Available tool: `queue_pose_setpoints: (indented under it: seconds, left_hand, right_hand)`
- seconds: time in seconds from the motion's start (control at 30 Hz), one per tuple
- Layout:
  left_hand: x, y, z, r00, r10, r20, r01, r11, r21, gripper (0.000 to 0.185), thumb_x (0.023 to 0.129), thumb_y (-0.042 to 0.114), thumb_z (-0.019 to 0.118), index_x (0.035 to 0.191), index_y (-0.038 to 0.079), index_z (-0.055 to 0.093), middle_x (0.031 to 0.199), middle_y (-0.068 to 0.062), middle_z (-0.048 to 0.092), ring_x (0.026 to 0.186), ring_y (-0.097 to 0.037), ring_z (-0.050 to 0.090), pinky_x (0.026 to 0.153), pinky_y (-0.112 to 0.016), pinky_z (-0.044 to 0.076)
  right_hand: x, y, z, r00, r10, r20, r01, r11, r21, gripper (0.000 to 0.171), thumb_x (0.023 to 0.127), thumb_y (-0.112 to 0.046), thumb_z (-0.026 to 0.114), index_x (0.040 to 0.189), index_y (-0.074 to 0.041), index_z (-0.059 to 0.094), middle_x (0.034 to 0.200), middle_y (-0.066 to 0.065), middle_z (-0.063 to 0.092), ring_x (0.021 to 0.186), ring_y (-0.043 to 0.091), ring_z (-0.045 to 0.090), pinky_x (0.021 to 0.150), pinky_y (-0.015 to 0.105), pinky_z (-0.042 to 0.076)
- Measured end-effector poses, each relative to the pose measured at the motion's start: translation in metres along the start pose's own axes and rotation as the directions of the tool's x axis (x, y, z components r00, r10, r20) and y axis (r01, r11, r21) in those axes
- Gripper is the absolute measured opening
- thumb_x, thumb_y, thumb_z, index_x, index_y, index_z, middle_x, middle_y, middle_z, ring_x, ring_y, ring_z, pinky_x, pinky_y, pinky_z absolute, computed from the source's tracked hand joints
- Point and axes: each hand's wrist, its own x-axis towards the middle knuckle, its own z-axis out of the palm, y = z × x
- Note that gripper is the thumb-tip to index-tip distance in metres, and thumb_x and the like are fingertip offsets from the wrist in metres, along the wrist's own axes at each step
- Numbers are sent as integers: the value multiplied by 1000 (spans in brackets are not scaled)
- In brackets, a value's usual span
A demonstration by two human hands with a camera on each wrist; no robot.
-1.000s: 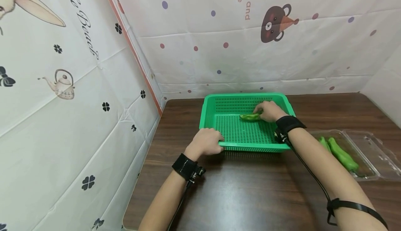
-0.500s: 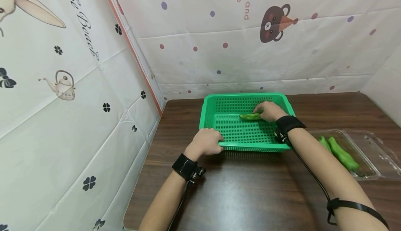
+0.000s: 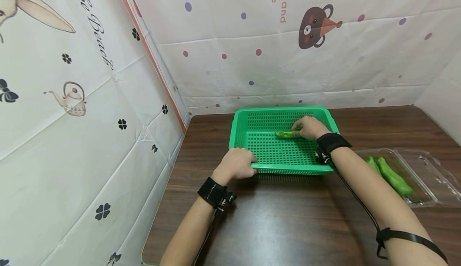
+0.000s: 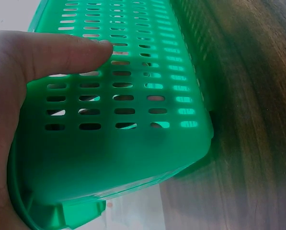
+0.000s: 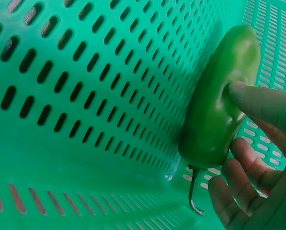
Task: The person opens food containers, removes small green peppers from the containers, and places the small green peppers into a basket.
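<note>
A green plastic basket (image 3: 288,166) with slotted walls stands on the table. My left hand (image 3: 238,163) grips its front left corner. In the left wrist view the thumb (image 4: 71,52) lies along the basket's outer wall, and the other fingers are mostly hidden behind it. Inside the basket my right hand (image 3: 309,127) holds a long green pepper (image 3: 284,134) low, near the basket floor. The right wrist view shows the thumb (image 5: 262,101) pressed on the pepper's side, its thin curved stem (image 5: 194,191) hanging near the curled fingers. The index finger is largely hidden.
To the right lies an open clear plastic box (image 3: 426,186) holding green peppers (image 3: 395,178), partly behind my right forearm. Its lid (image 3: 430,172) is folded out to the right. The brown wooden table (image 3: 277,218) meets patterned sheets at the back and left.
The pepper under my right hand has shifted very slightly left, and a little more of the thumb shows. My left hand and the basket stay in place.
</note>
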Motion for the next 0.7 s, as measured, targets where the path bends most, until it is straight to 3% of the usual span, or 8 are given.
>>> queue_pose_setpoints:
  seconds: [0.23, 0.47, 0.7]
  left_hand:
    - [0, 1, -2, 1000, -8, 7, 8, 1000, -12, 17, 92, 42, 68, 80, 30, 69, 59, 10, 24, 55, -8, 26, 52, -26, 20]
    - [0, 0, -2, 1000, -15, -3, 15, 1000, 12, 30, 91, 41, 69, 66, 28, 58, 59, 10, 25, 56, -8, 27, 52, -26, 22]
    - [1, 2, 3, 1000, -20, -8, 20, 1000, -1, 15, 90, 41, 69, 83, 30, 75, 57, 9, 26, 56, -8, 26, 52, -26, 21]
  right_hand:
    - [1, 0, 0, 999, -22, -37, 20, 998, -53, 24, 93, -13, 74, 116, -7, 75, 128, 24, 66, 108, 43, 63, 90, 57, 52]
    - [0, -4, -2, 999, -30, -35, 27, 998, -65, 25, 93, -11, 73, 117, -5, 74, 122, 23, 70, 107, 43, 64, 90, 57, 52]
    - [-2, 0, 3, 999, -27, -32, 25, 998, -56, 23, 94, -11, 71, 116, -6, 74, 123, 24, 69, 105, 42, 65, 88, 56, 54]
